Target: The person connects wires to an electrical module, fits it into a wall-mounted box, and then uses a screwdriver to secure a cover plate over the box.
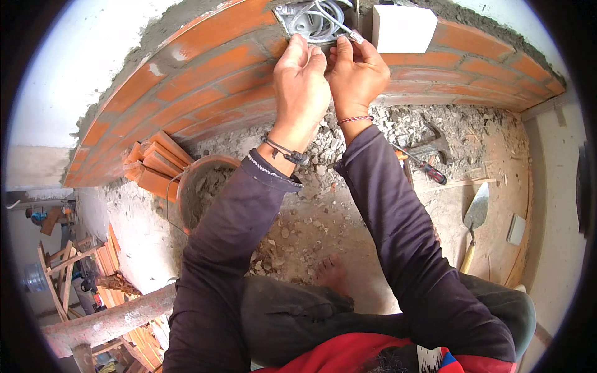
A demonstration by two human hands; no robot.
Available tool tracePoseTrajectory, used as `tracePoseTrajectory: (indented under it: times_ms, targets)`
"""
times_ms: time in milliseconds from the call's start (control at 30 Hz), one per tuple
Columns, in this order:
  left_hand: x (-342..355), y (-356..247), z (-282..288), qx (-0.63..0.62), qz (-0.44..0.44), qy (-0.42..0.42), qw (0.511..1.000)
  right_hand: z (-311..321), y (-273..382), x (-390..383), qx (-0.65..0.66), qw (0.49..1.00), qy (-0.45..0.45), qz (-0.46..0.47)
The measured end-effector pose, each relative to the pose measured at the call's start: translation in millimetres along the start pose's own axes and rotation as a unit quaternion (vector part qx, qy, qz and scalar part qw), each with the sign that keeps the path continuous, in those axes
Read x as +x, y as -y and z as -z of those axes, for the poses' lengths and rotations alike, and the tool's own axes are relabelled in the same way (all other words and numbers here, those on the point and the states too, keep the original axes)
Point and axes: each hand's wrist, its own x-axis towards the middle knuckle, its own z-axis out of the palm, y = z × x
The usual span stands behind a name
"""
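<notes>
At the top of the view a wall box [282, 13] is set in the brick wall, with loops of grey cable [323, 17] coiled inside. One cable end carries a small clear plug [357, 36]; it lies at the fingertips of my right hand [356, 78], which is closed about it. My left hand [301, 87] is closed too, its fingers curled in at the box's lower edge. What they pinch, if anything, is hidden. Just right of the box, a white square cover [403, 29] sits against the bricks.
Below the wall lie rubble, a hammer [429, 148], a screwdriver [433, 173] and a trowel [476, 210]. To the left stand a bucket of mortar [208, 186] and stacked bricks [163, 163]. A horizontal pole [118, 320] crosses the lower left. My bare foot [331, 273] rests on the dusty floor.
</notes>
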Motion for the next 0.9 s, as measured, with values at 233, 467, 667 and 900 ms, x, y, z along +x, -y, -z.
tracePoseTrajectory:
  times_ms: [233, 467, 667, 900]
  targets:
    - [3, 11, 2, 0.028, -0.039, -0.034, 0.998, 7, 12, -5, -0.133, 0.983, 0.012, 0.126]
    - [0, 9, 5, 0.078, -0.045, -0.012, 0.996, 3, 24, -16, 0.014, 1.0, 0.006, -0.019]
    - [1, 5, 5, 0.07, -0.031, -0.008, 0.997, 15, 23, -15, -0.032, 0.995, 0.083, 0.036]
    - [3, -6, 3, 0.143, -0.01, -0.007, 0.99, 15, 22, -8, -0.07, 0.984, 0.153, 0.052]
